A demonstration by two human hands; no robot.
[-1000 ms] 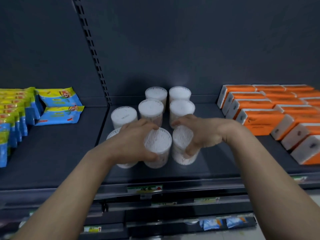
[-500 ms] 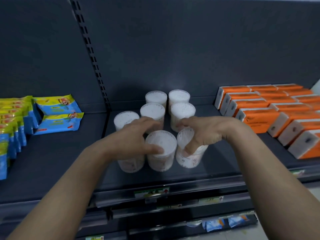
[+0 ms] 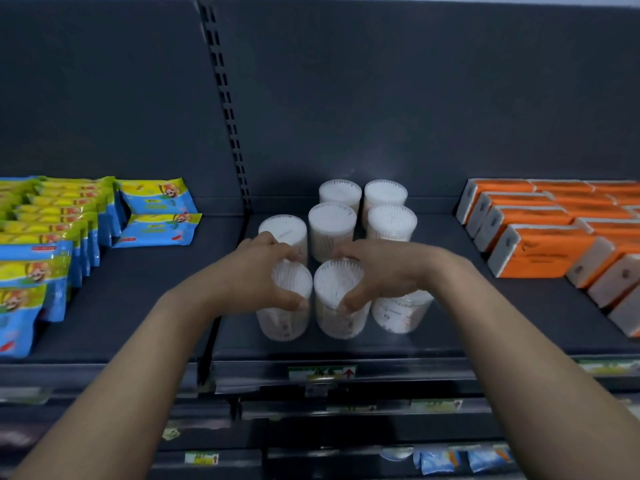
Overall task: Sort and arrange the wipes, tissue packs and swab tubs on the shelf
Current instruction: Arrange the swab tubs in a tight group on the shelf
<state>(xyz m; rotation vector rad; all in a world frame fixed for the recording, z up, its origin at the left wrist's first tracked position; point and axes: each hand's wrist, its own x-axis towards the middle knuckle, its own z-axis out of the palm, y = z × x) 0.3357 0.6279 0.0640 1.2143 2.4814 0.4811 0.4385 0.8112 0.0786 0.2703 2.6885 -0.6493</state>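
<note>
The swab tubs (image 3: 332, 223) are grouped at the middle of the shelf (image 3: 346, 348), between wipes (image 3: 156, 216) on the left and tissue packs (image 3: 540, 251) on the right, so each kind is kept apart. The left hand (image 3: 256, 282) is curled round the front-left tub (image 3: 287, 317), the right hand (image 3: 384, 271) round the front-middle tub (image 3: 339, 306); a third front tub (image 3: 401, 313) stands just beside. Both are apparently gripped from above to be squared into a front row.
</note>
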